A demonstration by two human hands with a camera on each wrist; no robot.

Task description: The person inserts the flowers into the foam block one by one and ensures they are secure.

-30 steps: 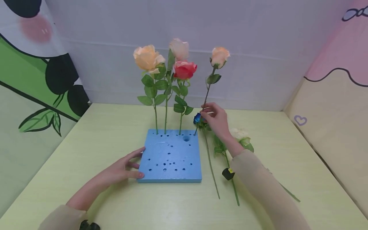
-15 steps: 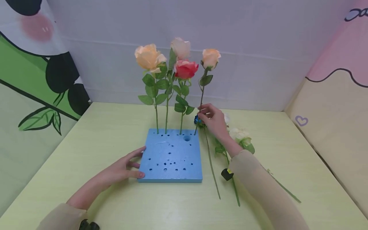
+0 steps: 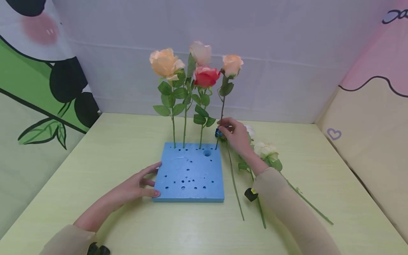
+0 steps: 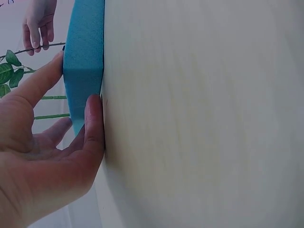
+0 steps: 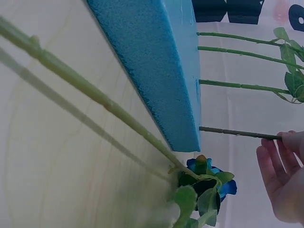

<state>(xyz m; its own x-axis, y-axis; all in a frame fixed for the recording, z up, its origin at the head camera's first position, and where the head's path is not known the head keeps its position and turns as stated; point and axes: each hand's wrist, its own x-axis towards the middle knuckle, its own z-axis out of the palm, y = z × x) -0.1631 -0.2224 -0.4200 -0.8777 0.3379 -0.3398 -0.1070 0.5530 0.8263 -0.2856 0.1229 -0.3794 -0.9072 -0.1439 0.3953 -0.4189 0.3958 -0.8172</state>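
Observation:
My right hand pinches the dark stem of a peach rose between thumb and fingers. Its lower end stands in a hole at the back right corner of a blue foam block; the right wrist view shows the stem meeting the block's top. At the block's left side rests my left hand, fingers spread, with the thumb on the front left corner. Three other roses stand upright along the back edge: a yellow-orange rose, a pale pink rose and a red rose.
Right of the block lie a blue rose, partly behind my right hand, and a white rose. Another white bloom is partly hidden. A small black object lies by a green stem. A light wall stands behind the table.
The peach rose has tipped leftward to nearly upright, my right hand shifting slightly left and down with it. My left hand and the block stay in place.

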